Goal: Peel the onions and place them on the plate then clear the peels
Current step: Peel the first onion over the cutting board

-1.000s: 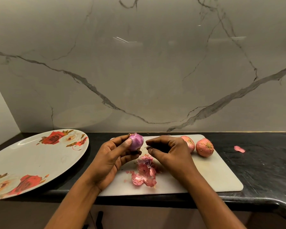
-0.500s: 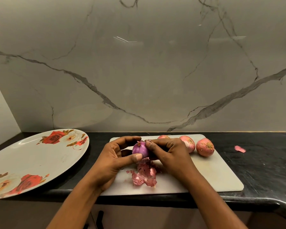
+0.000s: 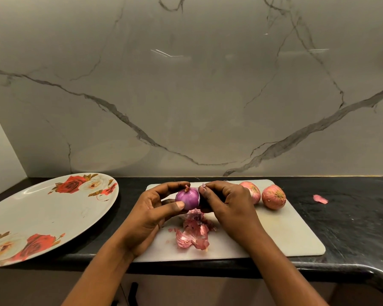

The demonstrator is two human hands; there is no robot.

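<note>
Mid-peel: the glossy round purple onion (image 3: 188, 198) is held above the white plastic cutting board (image 3: 285, 235), toward the back edge of the black counter (image 3: 352, 228). My left hand (image 3: 150, 214) curls round it. My right hand (image 3: 228, 204) pinches a papery skin shred (image 3: 203, 185) at its top. I judge the onion light, firm and slick where bare, so it is best gripped across its widest girth.

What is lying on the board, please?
Peels, a far-right onion, and a second onion partly behind the right hand; the left hand and held onion hide more board.
</note>
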